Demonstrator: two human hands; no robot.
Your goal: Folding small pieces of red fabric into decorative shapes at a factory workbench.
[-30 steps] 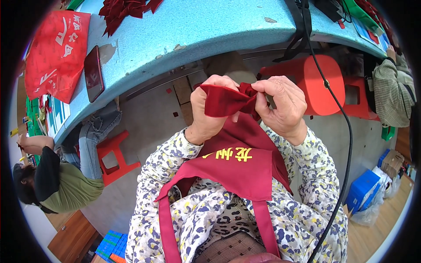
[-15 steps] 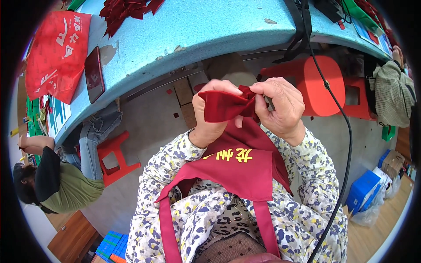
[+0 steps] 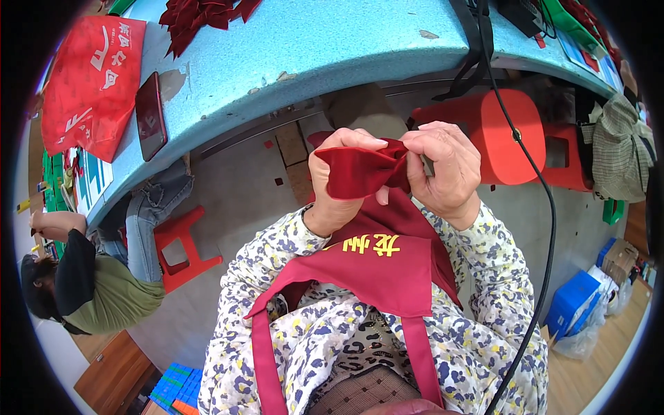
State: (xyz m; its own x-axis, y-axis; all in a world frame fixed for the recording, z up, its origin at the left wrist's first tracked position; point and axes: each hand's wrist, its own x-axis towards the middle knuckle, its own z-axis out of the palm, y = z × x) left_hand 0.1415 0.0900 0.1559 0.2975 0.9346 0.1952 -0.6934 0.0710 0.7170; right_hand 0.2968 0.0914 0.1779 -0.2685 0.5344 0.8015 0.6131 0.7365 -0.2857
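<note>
A dark red velvet bow is held between my two hands, above my maroon apron. My left hand wraps round its wide left end, with the thumb along the top edge. At the gathered middle, my right hand pinches the fabric between thumb and forefinger. The far side of the bow and some of my left fingers are hidden behind the cloth. More dark red velvet pieces lie in a pile on the blue table.
A red bag and a phone lie at the table's left. A black cable hangs past my right arm. Red stools stand under the table edge. A seated person is at the left, another at far right.
The bow and both hands have shifted very slightly down and right. The velvet's left end is tilted a little differently; both hands keep their hold.
</note>
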